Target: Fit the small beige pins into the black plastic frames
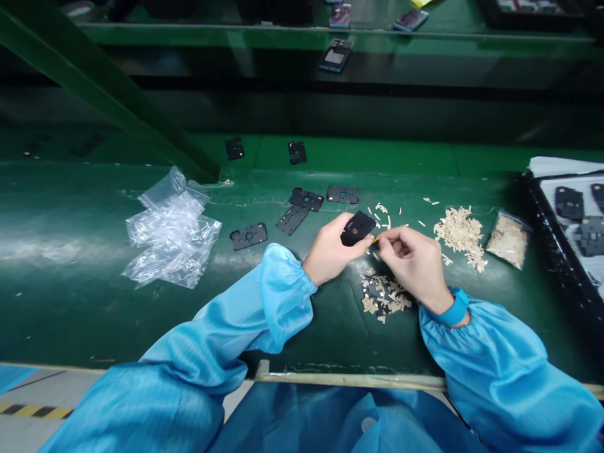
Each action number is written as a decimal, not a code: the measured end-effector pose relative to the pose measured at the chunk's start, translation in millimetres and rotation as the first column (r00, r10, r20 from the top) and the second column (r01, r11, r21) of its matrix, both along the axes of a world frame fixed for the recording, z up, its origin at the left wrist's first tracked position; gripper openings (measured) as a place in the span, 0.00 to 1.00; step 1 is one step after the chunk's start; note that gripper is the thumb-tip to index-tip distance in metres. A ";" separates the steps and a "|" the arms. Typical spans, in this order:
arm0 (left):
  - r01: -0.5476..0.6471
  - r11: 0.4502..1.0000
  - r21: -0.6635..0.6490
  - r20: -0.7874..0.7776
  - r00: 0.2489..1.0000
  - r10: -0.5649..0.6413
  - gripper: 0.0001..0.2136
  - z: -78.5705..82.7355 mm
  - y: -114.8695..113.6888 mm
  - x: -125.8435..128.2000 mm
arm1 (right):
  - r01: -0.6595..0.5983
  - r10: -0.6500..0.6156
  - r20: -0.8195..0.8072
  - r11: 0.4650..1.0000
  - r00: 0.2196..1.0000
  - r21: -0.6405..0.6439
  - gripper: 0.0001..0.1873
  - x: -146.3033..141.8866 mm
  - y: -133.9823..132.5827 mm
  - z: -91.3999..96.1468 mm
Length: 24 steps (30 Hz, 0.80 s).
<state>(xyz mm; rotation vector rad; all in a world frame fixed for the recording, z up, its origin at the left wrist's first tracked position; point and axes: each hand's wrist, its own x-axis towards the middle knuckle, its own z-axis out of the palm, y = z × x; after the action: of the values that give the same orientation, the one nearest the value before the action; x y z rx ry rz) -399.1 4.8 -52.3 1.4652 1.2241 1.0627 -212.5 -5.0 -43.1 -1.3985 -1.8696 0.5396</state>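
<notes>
My left hand [329, 250] is closed on a thin black plastic phone part [357, 229], held tilted above the table. At its lower right corner, the fingertips of my right hand [411, 259] pinch a small yellow piece [374, 240], too small to name. Below my hands lies a pile of small beige and dark pieces [384, 294]. Loose beige strips are scattered just beyond the fingers. Similar black phone parts [343, 194] lie flat to the upper left of my left hand, among them an overlapping pair [306, 199] and a single one [248, 236].
Clear plastic bags [172, 229] are heaped at the left. To the right are a beige heap of pieces [460, 234], a filled clear bag [508, 240] and a black-rimmed tray [550, 233] holding black parts. A green post [117, 94] slants down behind the bags; phones lie on the shelf [283, 36].
</notes>
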 end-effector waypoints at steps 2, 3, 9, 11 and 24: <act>-0.021 0.999 0.029 -0.006 1.000 0.021 0.10 -1.9 -0.5 -1.0 | 0.127 -0.127 0.004 0.992 0.992 0.000 0.04 9.0 7.5 0.4; -0.027 0.998 0.054 -0.017 0.999 0.028 0.10 -2.6 -0.9 -1.8 | 0.189 -0.189 0.015 0.982 0.982 0.004 0.06 13.9 11.4 0.8; -0.038 0.963 0.268 -0.107 0.992 0.069 0.17 -3.0 -3.4 -7.7 | 0.119 -0.119 0.020 0.993 0.993 -0.005 0.07 26.0 21.8 4.6; -0.036 0.953 0.300 -0.105 0.992 0.070 0.20 -4.1 -3.7 -8.7 | 0.033 -0.044 -0.112 0.995 0.993 -0.099 0.08 22.7 19.2 7.6; -0.016 0.954 0.299 -0.029 0.999 0.026 0.22 -8.6 -2.8 -9.6 | -0.646 -0.173 -0.747 0.403 0.642 -0.648 0.12 12.6 6.0 15.3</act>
<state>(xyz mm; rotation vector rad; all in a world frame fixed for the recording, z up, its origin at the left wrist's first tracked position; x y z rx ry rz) -408.7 2.0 -60.9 1.7065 1.1397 1.2859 -199.9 1.0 -27.8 -1.0807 -1.0214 2.2095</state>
